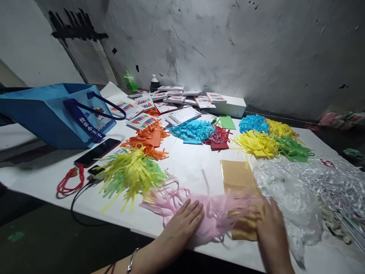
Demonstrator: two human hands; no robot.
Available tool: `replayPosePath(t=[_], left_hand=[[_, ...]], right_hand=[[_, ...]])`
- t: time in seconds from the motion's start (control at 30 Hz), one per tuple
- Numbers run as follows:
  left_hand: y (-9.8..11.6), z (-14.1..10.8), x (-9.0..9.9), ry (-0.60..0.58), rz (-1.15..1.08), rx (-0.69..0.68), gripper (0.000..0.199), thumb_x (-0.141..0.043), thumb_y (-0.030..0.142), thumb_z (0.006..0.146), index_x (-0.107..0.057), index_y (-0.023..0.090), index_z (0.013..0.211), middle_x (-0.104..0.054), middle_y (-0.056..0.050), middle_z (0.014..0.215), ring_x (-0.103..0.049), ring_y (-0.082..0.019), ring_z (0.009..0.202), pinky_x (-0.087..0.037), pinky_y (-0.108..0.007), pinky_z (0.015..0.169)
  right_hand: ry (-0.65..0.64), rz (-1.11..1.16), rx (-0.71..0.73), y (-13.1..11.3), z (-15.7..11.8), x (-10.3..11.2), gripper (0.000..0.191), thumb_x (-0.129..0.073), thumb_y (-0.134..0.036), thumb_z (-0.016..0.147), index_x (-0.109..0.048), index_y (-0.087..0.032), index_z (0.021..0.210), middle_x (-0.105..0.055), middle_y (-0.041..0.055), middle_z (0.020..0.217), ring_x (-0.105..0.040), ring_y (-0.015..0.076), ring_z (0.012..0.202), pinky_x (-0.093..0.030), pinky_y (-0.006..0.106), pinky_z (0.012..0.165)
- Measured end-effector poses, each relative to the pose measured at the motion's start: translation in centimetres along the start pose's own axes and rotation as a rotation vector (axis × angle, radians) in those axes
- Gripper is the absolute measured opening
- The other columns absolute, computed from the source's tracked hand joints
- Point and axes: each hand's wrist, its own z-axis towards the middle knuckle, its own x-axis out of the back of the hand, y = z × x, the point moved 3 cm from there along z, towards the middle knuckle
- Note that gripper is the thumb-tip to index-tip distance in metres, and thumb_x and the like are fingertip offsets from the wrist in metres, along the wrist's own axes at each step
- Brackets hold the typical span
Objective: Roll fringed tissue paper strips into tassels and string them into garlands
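Note:
A pink tissue-paper fringe point(213, 219) lies near the front edge of the table, its cut strips spreading to both sides. My left hand point(186, 219) rests flat on it, fingers stretched out. At the fringe's right end, my right hand point(272, 228) is over the edge of a brown card sheet point(238, 177), smeared by motion. Whether its fingers hold any strips cannot be made out. The pink strips at that end are blurred too and overlap the brown sheet. Left of the pink fringe sits a yellow and green fringe bundle point(131, 173).
Behind are orange point(148, 137), blue point(194, 131) and red fringes point(219, 137), with several printed packets point(173, 99) by the wall. Yellow fringes point(256, 142) and clear plastic bags point(288, 198) lie right. A blue bag point(54, 118), phone point(97, 152) and cable point(72, 207) occupy the left.

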Motion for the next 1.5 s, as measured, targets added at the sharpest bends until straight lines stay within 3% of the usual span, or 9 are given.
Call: replayPosePath(t=[0.07,0.17,0.23,0.33,0.47,0.6,0.83,1.07,1.5], left_hand=[[0.5,-0.1,-0.9,-0.031,-0.038,0.018,0.047,-0.044,0.002,0.093,-0.053,0.014,0.138,-0.061,-0.010,0.142,-0.055,-0.025,0.132,-0.038,-0.044,0.116],[1.4,-0.2,-2.1,-0.064,-0.087,0.060,0.053,-0.047,0.001,0.090,-0.049,0.014,0.142,-0.056,-0.012,0.146,-0.049,-0.026,0.137,-0.037,-0.045,0.117],[1.9,-0.4,-2.8,-0.068,-0.102,0.079,0.055,-0.050,0.005,0.091,-0.046,0.014,0.145,-0.053,-0.013,0.149,-0.046,-0.027,0.140,-0.038,-0.045,0.116],[2.5,-0.5,-3.3,-0.070,-0.122,0.076,0.059,-0.055,0.014,0.092,-0.041,0.014,0.149,-0.051,-0.015,0.150,-0.046,-0.027,0.140,-0.038,-0.045,0.117],[2.4,-0.6,-2.6,-0.100,-0.130,0.093,0.066,-0.049,-0.001,0.085,-0.040,0.014,0.149,-0.046,-0.011,0.154,-0.041,-0.027,0.144,-0.037,-0.046,0.118],[2.4,-0.5,-1.9,-0.075,-0.168,0.107,0.069,-0.045,-0.005,0.083,-0.041,0.015,0.149,-0.046,-0.011,0.154,-0.038,-0.025,0.145,-0.037,-0.046,0.118],[2.3,-0.4,-1.7,-0.006,-0.180,0.119,0.050,-0.045,0.002,0.093,-0.048,0.015,0.142,-0.054,-0.013,0.148,-0.046,-0.025,0.140,-0.042,-0.045,0.113],[0.8,-0.9,2.4,0.183,-0.475,0.094,0.019,-0.045,0.015,0.103,-0.064,0.019,0.102,-0.074,-0.007,0.104,-0.065,-0.020,0.105,-0.050,-0.035,0.096],[-1.7,3.7,1.3,-0.196,-0.180,0.651,0.016,-0.050,0.015,0.097,-0.059,0.018,0.084,-0.066,-0.005,0.079,-0.066,-0.023,0.071,-0.042,-0.029,0.058]], right_hand=[[0.158,-0.027,-0.051,0.6,-1.2,2.3,0.046,-0.036,-0.032,0.099,-0.055,-0.012,0.136,-0.055,0.0240,0.138,-0.054,0.0410,0.126,-0.048,0.059,0.098],[0.295,0.152,0.201,-4.9,-3.4,4.2,0.055,-0.049,-0.012,0.094,-0.044,-0.019,0.149,-0.062,0.0144,0.135,-0.058,0.0291,0.125,-0.048,0.044,0.105],[0.135,0.368,0.571,-11.0,-4.8,3.5,0.054,-0.040,-0.013,0.098,-0.037,-0.012,0.152,-0.060,0.0134,0.138,-0.054,0.0222,0.132,-0.050,0.035,0.103],[-0.173,0.385,0.695,-15.9,-6.1,0.4,0.062,-0.043,-0.048,0.101,-0.045,-0.004,0.145,-0.056,0.0167,0.144,-0.048,0.0282,0.137,-0.051,0.042,0.103],[-0.050,0.093,0.473,-10.6,-5.1,-2.0,0.053,-0.039,-0.046,0.102,-0.055,-0.009,0.136,-0.063,0.0230,0.133,-0.058,0.0370,0.125,-0.044,0.062,0.102],[0.222,-0.137,0.168,-3.5,-3.9,1.0,0.049,-0.047,-0.035,0.101,-0.054,0.000,0.135,-0.056,0.0346,0.134,-0.052,0.0474,0.128,-0.039,0.074,0.098],[-0.022,0.288,0.769,-12.6,-6.0,2.0,0.037,-0.045,-0.008,0.093,-0.061,-0.004,0.126,-0.071,0.0148,0.121,-0.063,0.0269,0.121,-0.055,0.043,0.099],[-0.118,0.460,0.601,-10.5,-6.8,0.5,0.036,-0.047,-0.005,0.093,-0.061,-0.013,0.125,-0.073,0.0128,0.110,-0.068,0.0240,0.111,-0.058,0.039,0.094],[-0.177,0.243,0.212,-13.7,-0.9,-2.5,0.023,-0.041,-0.024,0.103,-0.064,-0.018,0.099,-0.068,0.0067,0.076,-0.061,0.0239,0.069,-0.045,0.038,0.069]])
